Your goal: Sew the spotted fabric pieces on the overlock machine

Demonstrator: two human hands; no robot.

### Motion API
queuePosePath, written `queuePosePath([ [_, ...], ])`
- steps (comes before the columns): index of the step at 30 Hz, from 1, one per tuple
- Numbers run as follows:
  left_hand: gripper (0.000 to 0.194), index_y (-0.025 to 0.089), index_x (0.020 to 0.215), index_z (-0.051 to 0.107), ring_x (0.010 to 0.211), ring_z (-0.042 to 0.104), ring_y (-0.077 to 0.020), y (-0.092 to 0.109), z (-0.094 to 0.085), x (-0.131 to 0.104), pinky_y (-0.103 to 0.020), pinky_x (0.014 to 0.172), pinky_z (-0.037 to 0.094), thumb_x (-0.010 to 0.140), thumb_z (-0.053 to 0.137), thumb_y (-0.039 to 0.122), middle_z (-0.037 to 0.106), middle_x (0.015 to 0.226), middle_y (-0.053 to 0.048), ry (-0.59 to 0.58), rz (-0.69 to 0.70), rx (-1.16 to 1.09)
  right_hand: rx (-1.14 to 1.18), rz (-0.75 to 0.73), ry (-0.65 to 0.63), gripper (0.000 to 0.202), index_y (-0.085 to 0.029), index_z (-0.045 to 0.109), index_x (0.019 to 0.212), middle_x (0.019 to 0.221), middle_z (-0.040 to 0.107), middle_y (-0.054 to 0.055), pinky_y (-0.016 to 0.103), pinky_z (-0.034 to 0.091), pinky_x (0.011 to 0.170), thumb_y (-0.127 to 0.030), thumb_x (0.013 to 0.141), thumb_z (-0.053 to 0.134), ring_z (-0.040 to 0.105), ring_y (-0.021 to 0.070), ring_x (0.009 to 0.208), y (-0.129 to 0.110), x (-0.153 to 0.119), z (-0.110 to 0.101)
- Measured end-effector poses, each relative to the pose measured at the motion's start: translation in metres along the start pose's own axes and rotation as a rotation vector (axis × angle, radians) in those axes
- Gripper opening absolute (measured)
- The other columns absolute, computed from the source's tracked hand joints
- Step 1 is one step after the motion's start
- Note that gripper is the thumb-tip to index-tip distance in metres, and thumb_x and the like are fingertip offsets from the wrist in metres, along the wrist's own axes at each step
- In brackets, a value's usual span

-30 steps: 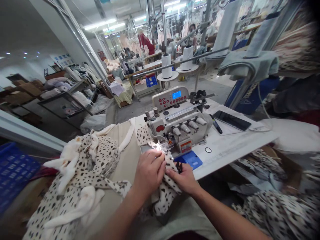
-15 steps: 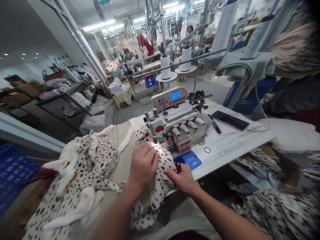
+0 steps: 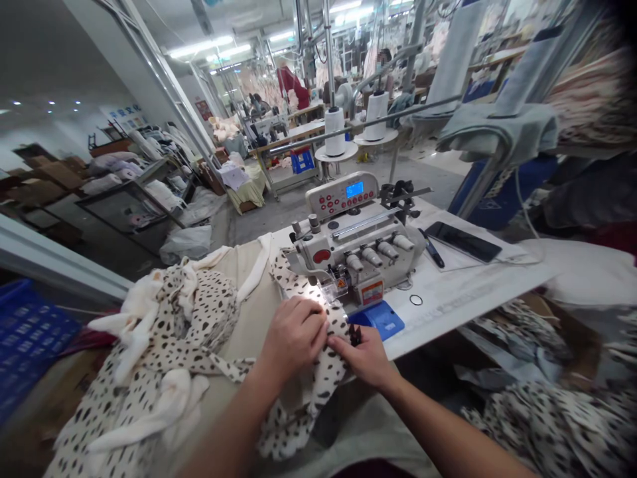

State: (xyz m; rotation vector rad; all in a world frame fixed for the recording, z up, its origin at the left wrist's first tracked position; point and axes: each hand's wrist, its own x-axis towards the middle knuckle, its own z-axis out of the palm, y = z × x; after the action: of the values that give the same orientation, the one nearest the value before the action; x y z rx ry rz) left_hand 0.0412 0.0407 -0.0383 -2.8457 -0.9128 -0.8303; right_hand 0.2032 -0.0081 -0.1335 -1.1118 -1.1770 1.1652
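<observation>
A cream fabric with dark spots (image 3: 328, 378) runs under the lit needle area of a white sewing machine (image 3: 358, 245) and hangs down over the table's front edge. My left hand (image 3: 297, 335) presses on the fabric just in front of the needle area, its fingers bent and together. Right of it, my right hand (image 3: 365, 355) pinches the fabric's edge between thumb and fingers, with a small dark object (image 3: 354, 335) at the fingertips that I cannot make out. A blue plate (image 3: 381, 321) lies beside the machine, behind my right hand.
More spotted fabric with white strips (image 3: 199, 312) is heaped on the left. A phone (image 3: 464, 241), a pen (image 3: 434, 252) and a black ring (image 3: 415, 300) lie on the white table (image 3: 448, 299). Thread cones (image 3: 334, 133) stand behind. A blue basket (image 3: 30, 338) is far left.
My left hand has moved slightly right and down, away from the needle area. More spotted fabric shows behind it, by the needle. The view has shifted slightly.
</observation>
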Motion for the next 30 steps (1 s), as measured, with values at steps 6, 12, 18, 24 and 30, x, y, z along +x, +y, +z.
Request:
queuePosePath([
  [6,0.013,0.018,0.099,0.066,0.094,0.06,-0.0209,0.0026,0.0,-0.0035,-0.038,0.086,0.05,0.091,0.056,0.014,0.068,0.096,-0.008,-0.037,0.12,-0.065,0.035,-0.026,-0.005,0.031,-0.015,0.066,0.069,0.062,0.056,-0.001,0.025,0.04,0.054,-0.043,0.081,0.072,0.046,0.0127,0.056,0.0036,-0.0003,0.0002],
  [12,0.016,0.019,0.098,0.068,0.089,0.061,-0.0203,0.0051,-0.0019,-0.0022,-0.037,0.081,0.05,0.092,0.053,0.015,0.068,0.091,-0.008,-0.046,0.112,-0.025,0.028,-0.028,0.004,0.036,-0.015,0.068,0.069,0.061,0.055,0.0,0.025,0.041,0.053,-0.048,0.081,0.07,0.045,0.0128,0.056,-0.0011,0.0003,0.0008],
  [18,0.015,0.018,0.097,0.068,0.084,0.059,-0.0194,0.0059,-0.0036,0.0028,-0.036,0.076,0.047,0.092,0.054,0.015,0.067,0.087,-0.007,-0.057,0.136,-0.004,0.076,0.01,0.031,0.038,-0.016,0.065,0.066,0.057,0.054,-0.001,0.025,0.039,0.051,-0.051,0.078,0.074,0.045,0.0117,0.052,0.002,0.0007,0.0007],
  [24,0.017,0.019,0.101,0.068,0.085,0.058,-0.0196,0.006,-0.0007,0.0027,-0.035,0.075,0.046,0.093,0.054,0.018,0.066,0.089,-0.007,-0.07,0.114,-0.003,0.127,0.029,0.096,0.042,-0.015,0.069,0.069,0.058,0.059,0.0,0.026,0.044,0.052,-0.056,0.073,0.076,0.049,0.0126,0.052,0.005,0.0002,0.0002],
  [30,0.016,0.019,0.101,0.069,0.083,0.057,-0.0196,0.0072,-0.0006,0.0039,-0.036,0.075,0.046,0.094,0.055,0.021,0.065,0.087,-0.007,-0.078,0.083,0.0,0.134,0.005,0.118,0.036,-0.016,0.069,0.067,0.056,0.059,-0.001,0.025,0.043,0.051,-0.05,0.072,0.079,0.049,0.0121,0.051,0.0032,0.0002,0.0006],
])
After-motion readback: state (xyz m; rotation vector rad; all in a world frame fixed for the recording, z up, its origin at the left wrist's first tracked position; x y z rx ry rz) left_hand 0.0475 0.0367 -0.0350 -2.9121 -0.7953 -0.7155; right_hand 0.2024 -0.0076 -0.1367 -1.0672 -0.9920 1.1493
